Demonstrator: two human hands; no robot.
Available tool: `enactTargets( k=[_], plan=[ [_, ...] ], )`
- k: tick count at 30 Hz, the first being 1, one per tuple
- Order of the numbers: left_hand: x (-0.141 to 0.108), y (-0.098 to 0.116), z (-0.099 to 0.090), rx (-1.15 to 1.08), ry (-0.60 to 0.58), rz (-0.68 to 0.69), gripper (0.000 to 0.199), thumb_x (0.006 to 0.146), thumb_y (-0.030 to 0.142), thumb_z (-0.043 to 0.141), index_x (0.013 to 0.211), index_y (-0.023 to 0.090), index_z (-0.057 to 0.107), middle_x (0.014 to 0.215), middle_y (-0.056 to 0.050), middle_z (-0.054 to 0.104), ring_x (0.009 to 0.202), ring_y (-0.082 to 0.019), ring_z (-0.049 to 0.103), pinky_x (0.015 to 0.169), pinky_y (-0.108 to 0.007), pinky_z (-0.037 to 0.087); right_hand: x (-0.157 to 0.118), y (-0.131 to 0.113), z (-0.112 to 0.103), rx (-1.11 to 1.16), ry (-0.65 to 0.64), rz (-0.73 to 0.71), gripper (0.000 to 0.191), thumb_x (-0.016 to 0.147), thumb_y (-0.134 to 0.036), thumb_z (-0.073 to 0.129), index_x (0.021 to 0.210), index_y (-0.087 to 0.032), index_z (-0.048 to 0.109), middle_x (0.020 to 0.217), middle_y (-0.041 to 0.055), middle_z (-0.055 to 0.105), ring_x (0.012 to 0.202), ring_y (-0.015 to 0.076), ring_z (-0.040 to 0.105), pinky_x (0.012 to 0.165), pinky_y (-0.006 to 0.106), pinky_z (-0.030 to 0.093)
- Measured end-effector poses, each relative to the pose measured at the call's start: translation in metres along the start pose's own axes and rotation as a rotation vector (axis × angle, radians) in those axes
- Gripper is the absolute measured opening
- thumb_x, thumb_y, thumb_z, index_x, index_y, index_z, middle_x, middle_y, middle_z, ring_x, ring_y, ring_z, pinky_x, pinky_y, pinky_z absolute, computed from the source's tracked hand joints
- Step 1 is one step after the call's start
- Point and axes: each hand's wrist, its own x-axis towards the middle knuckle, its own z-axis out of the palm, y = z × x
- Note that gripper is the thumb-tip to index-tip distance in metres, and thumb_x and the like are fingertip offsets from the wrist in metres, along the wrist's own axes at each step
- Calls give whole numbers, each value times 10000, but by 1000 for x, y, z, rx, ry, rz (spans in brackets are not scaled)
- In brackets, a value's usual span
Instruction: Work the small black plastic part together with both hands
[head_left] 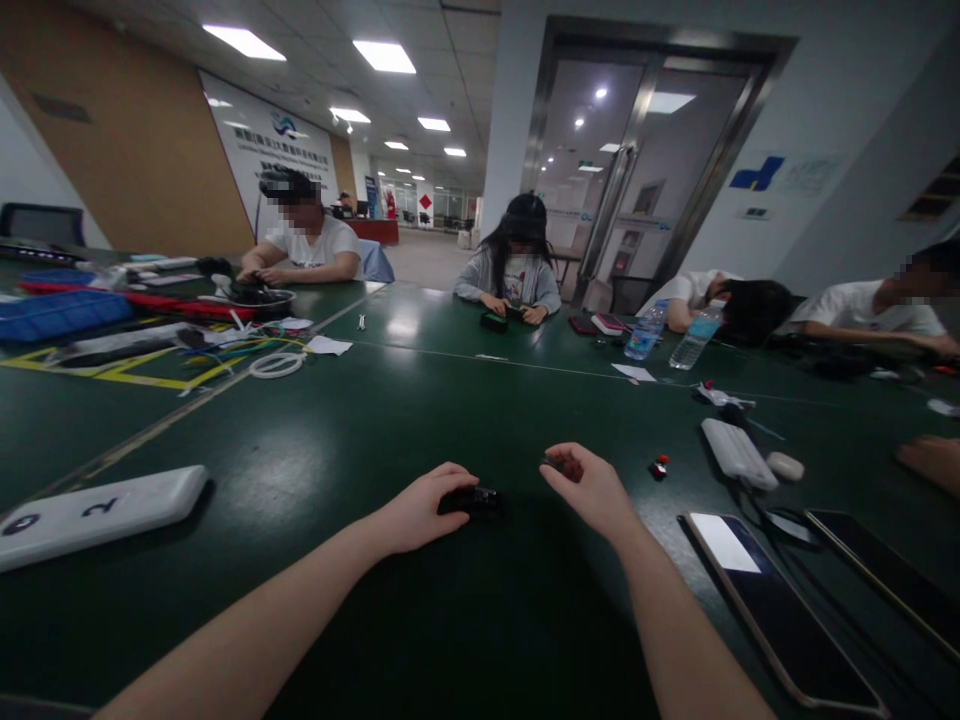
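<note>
My left hand [421, 508] is closed around a small black oblong device [481, 499] on the dark green table [420, 420], fingers over its top and thumb along its near side. Its exact kind is too dark to tell. To the right, apart from that device, my right hand [592, 490] hovers with thumb and fingers pinched. A small dark piece [553, 463] shows at its fingertips, too small to name. Farther right lies a little red and black item [660, 467], which neither hand touches.
A white bar-shaped case marked 2 [112, 512] lies left. Phones [780, 610], a white power bank [739, 455] and a cable lie right. Water bottles [697, 335] stand beyond. Cables and a blue tray [64, 318] are far left. Several people sit around the table.
</note>
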Motion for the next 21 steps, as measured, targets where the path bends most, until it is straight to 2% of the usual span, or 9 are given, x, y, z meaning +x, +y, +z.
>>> enactTargets(
  k=[9,21],
  plan=[
    [0,-1,1,-15,-1,39,443,807,254,558,1248,258,515,1262,-30,482,1100,-181,508,958,-344,420,0,-2,0,-46,-104,52,342,755,-436,601,1002,-201,628,925,44,635,812,171,579,717,316,465],
    [0,-3,2,-20,2,48,464,795,243,569,1255,256,510,1271,-30,489,1105,-174,507,964,-342,412,3,7,5,-94,-122,36,351,764,-377,586,1064,-195,612,954,49,630,805,162,576,730,311,464]
  ],
)
